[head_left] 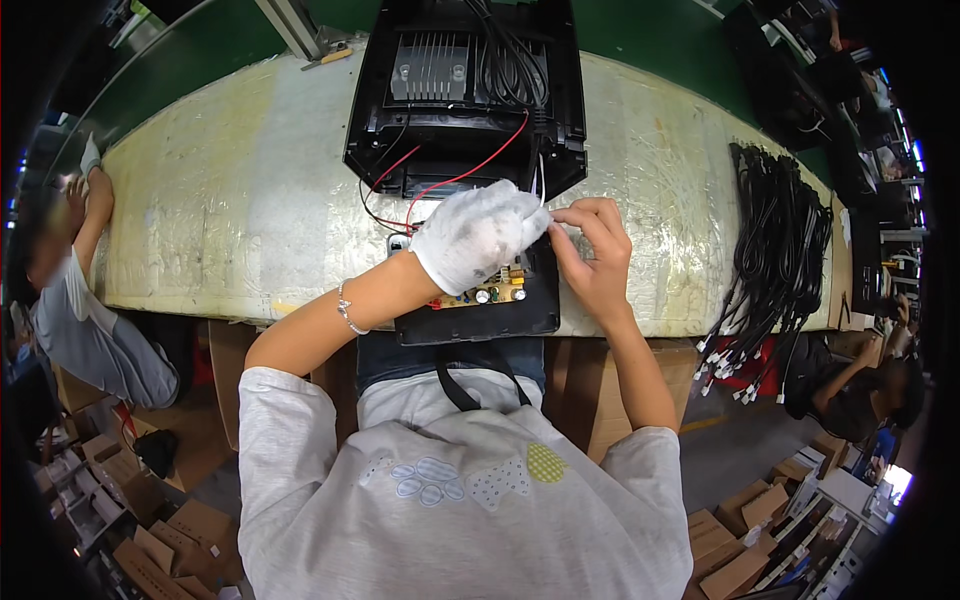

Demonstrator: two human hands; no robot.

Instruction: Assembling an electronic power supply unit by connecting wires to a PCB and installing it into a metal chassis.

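Observation:
A black plastic appliance housing (560,110) lies open on the workbench, with a ribbed metal heat sink (430,68) and black cables inside. Red wires (455,180) run from it toward me. My left hand (478,235), in a white glove, rests over a yellow circuit board (488,294) set in the housing's near black panel. My bare right hand (595,255) pinches a thin white wire right beside the gloved fingers. What my left fingers hold is hidden under the glove.
The bench (230,200) is covered in yellowish wrapped padding. A pile of black cables with white plugs (775,240) lies at the right. Another person (80,300) sits at the left, one more (860,385) at the right. Cardboard boxes (170,540) stand on the floor.

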